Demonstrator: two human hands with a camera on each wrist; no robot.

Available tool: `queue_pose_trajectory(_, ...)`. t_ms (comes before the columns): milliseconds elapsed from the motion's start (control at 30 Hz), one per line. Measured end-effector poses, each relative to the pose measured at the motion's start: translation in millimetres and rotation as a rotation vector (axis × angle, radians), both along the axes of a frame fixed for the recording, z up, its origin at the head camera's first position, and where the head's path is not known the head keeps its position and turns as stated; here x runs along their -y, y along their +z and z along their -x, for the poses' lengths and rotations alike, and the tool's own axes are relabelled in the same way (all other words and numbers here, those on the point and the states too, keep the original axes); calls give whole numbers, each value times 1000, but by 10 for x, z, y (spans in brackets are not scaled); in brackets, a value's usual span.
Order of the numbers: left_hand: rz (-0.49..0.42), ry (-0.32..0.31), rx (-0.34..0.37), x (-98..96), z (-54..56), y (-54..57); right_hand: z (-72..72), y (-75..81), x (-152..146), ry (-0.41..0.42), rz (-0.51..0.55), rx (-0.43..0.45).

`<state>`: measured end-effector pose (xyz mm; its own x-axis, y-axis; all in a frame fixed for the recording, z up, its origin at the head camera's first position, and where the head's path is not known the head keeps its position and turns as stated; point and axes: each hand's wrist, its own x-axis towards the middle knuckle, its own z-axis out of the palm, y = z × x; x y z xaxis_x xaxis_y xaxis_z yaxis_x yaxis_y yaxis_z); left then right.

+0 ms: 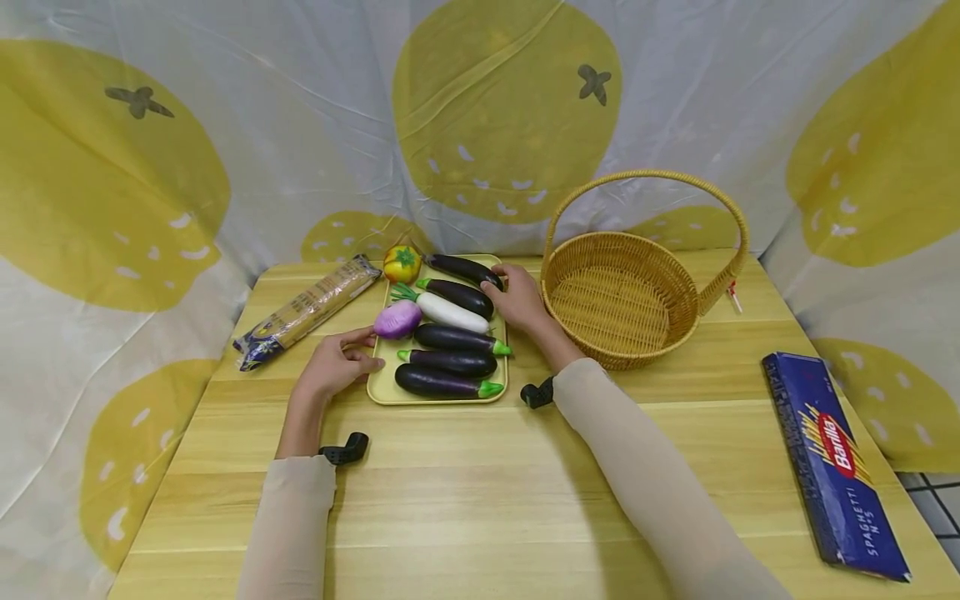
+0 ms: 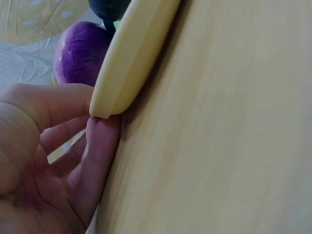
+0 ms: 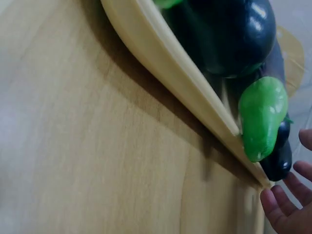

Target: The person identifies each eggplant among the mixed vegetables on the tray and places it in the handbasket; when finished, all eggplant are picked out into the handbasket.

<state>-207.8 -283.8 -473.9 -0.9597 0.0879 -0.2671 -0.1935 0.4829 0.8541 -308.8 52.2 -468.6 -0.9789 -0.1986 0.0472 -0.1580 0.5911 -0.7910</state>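
Left hand (image 1: 333,364): pinches the left rim of the tray (image 1: 382,387).
Tray: between both hands, long axis seemingly pointing away from them.
Right hand (image 1: 519,296): fingers parted by the far eggplant (image 1: 461,267); cannot tell if gripping.
Far eggplant: roughly crosswise, nearer the right hand.

Beige sleeves (image 1: 637,454) meet black, seemingly elbow-shaped wrist cameras (image 1: 537,394).

The blue box (image 1: 834,467) reads "Barilla" in a red oval (image 1: 837,446) — and, lower down, "SPAGHETTI N°5".
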Motion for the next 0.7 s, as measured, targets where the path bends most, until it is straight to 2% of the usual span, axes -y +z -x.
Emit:
queue_pose_trajectory(400,-31,6,11,-11,-31,-10,94,-112,23,9,-49,8)
queue_pose_trajectory(600,-62,20,48,-49,-33,99,133,-135,20,6,-83,-22)
queue_pose_trajectory(700,-65,21,41,-47,-41,88,137,-139,22,5,-85,-34)
